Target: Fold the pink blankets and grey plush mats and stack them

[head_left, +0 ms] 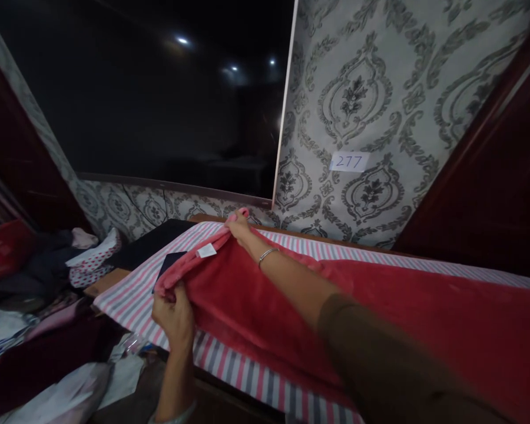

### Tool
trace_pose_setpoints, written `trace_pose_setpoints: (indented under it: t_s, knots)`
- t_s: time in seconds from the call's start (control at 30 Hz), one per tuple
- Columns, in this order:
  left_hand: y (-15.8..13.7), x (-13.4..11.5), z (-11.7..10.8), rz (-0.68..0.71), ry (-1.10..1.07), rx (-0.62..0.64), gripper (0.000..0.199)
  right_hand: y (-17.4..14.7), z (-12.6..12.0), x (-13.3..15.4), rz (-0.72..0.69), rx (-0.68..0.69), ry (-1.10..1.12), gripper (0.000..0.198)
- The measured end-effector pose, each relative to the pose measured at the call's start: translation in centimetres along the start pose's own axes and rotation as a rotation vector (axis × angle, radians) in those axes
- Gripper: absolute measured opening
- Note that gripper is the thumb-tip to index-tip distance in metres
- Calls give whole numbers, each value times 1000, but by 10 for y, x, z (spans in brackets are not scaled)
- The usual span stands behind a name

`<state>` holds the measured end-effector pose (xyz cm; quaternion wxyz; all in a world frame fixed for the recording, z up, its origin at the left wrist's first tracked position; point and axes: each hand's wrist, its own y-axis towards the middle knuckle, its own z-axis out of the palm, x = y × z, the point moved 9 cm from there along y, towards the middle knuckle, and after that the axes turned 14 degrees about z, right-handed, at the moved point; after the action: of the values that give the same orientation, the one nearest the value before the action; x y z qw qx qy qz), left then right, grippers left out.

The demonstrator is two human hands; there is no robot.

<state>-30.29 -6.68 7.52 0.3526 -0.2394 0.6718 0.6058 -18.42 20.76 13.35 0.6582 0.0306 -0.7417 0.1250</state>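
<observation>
A red plush garment or blanket [380, 306] with a lighter pink edge lies stretched along a striped cloth; which of the two it is I cannot tell. My left hand [174, 315] grips the near corner of its pink edge, lifted a little off the cloth. At the far end of the same edge, my right hand [238, 227] pinches the fabric. Between the hands a white label [206, 251] shows on the edge. The pink, grey and white striped cloth [128, 297] lies under it. A dark flat piece [170, 263] sits just behind the edge, partly hidden.
A large dark television [159, 88] hangs on the patterned wall behind. A paper marked 277 [348, 161] is stuck to the wallpaper. Piled clothes [48, 377] fill the lower left, with a red bag [6, 250] beyond. A black surface [148, 244] adjoins the striped cloth.
</observation>
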Motion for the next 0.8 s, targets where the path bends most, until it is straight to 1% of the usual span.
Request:
trace_pose_setpoints:
  t_s: [0.07,0.13,0.23,0.33,0.4,0.53,0.63,0.7,0.8]
  knots:
    - [-4,11,-3,-29,77,1,31,2,10,-8,17,-2,-2,70]
    - [-5,13,-7,-18,106,-28,31,5,22,-11,15,-1,1,72]
    - [-2,6,-11,42,77,-97,27,13,42,-9,-10,24,1,76]
    - [-4,10,-8,14,31,-144,33,23,56,-15,-4,48,-25,81]
    - [-9,20,-3,-37,16,-149,38,30,59,-24,26,56,-49,83]
    - [-19,44,9,-111,8,-89,42,36,53,-44,80,65,-88,81]
    - [-26,53,8,-166,10,-106,42,36,51,-48,77,72,-99,79]
    - [-27,54,7,-167,-18,-126,40,36,52,-46,57,80,-101,78]
    - [-27,55,7,-127,-77,-139,38,35,53,-42,27,91,-107,78]
